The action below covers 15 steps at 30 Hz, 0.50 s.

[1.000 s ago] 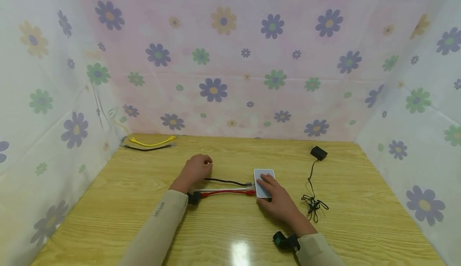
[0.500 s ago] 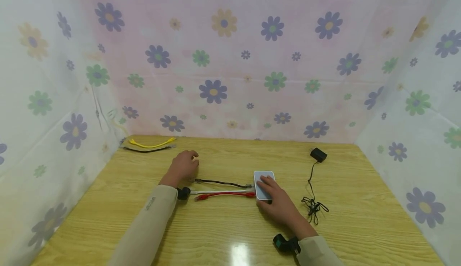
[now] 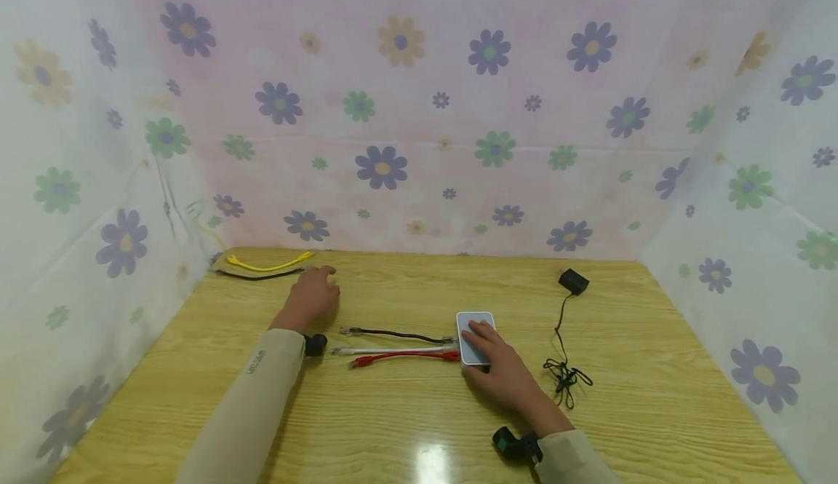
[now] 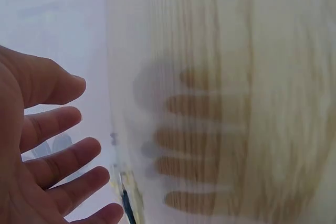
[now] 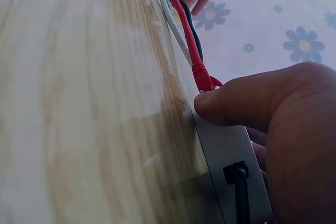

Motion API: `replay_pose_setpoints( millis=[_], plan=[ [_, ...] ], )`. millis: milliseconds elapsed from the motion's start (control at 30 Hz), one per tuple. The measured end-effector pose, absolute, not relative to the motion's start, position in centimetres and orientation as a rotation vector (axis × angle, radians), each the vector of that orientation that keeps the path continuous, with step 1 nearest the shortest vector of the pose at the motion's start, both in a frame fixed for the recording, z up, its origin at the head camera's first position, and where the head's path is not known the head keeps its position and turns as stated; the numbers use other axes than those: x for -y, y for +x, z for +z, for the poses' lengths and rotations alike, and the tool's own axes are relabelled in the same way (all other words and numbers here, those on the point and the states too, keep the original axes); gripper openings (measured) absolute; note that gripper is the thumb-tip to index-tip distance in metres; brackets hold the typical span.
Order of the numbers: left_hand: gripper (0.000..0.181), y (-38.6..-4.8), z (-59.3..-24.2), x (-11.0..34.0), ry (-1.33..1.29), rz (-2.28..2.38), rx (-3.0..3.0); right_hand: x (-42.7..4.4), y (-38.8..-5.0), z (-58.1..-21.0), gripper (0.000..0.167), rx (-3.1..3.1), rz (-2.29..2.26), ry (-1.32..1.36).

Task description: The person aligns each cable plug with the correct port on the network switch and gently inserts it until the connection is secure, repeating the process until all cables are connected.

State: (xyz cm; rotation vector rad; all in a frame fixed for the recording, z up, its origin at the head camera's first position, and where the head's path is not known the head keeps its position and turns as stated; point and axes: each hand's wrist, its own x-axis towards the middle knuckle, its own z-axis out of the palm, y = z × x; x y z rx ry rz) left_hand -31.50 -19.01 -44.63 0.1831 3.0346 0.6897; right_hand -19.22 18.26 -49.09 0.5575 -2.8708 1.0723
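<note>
My right hand point(image 3: 500, 367) holds a small white network switch point(image 3: 466, 353), fingers across its top and thumb point(image 5: 226, 100) at its near side. Black point(image 3: 406, 335), white point(image 3: 393, 351) and red point(image 3: 406, 354) network cables run left from its left edge, their plugs at that edge. Their other ends lie loose on the table. My left hand point(image 3: 309, 298) is above the table at the back left, holding nothing; the left wrist view shows its fingers point(image 4: 68, 161) spread. Just beyond it lies another black network cable point(image 3: 258, 277), with a yellow one point(image 3: 270, 266) behind.
A black power adapter point(image 3: 573, 282) lies at the back right, its cord point(image 3: 567, 375) bunched to the right of the switch. A black plug point(image 5: 240, 177) sits in the switch's near side. Flowered cloth point(image 3: 419, 105) stands behind and at both sides of the wooden table point(image 3: 393, 426).
My left hand has moved left and away from me, off the loose end of the black cable, toward the back left cables. My right hand stays on the switch.
</note>
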Motion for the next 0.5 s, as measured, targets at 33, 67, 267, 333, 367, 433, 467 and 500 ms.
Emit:
replay_pose_setpoints(
  millis=[33,67,267,333,367,433,467,500],
  plan=[
    [0.049,-31.6,-44.7,19.2,0.171,0.681,-3.037,-18.2,-19.2,-49.1,0.06,2.872,1.068,0.556],
    [0.05,-31.7,-44.8,19.5,0.158,0.669,-3.042,-18.2,-19.2,-49.1,0.059,2.874,1.065,0.555],
    [0.056,-32.0,-45.3,20.6,0.065,0.627,-3.083,-18.2,-19.1,-48.9,0.059,2.873,1.062,0.556],
    [0.057,-32.0,-45.4,20.9,0.041,0.626,-3.085,-18.2,-19.1,-48.9,0.059,2.871,1.066,0.561],
    [0.058,-32.1,-45.4,21.0,0.033,0.628,-3.081,-18.2,-19.1,-48.8,0.059,2.871,1.067,0.562],
    [0.059,-32.2,-45.4,21.2,0.024,0.631,-3.075,-18.2,-19.1,-48.9,0.06,2.872,1.064,0.565],
    [0.059,-32.2,-45.4,21.3,0.019,0.635,-3.07,-18.2,-19.1,-48.9,0.059,2.871,1.062,0.565],
    [0.059,-32.3,-45.4,21.4,0.015,0.639,-3.063,-18.2,-19.1,-48.9,0.06,2.871,1.061,0.563]
  ],
)
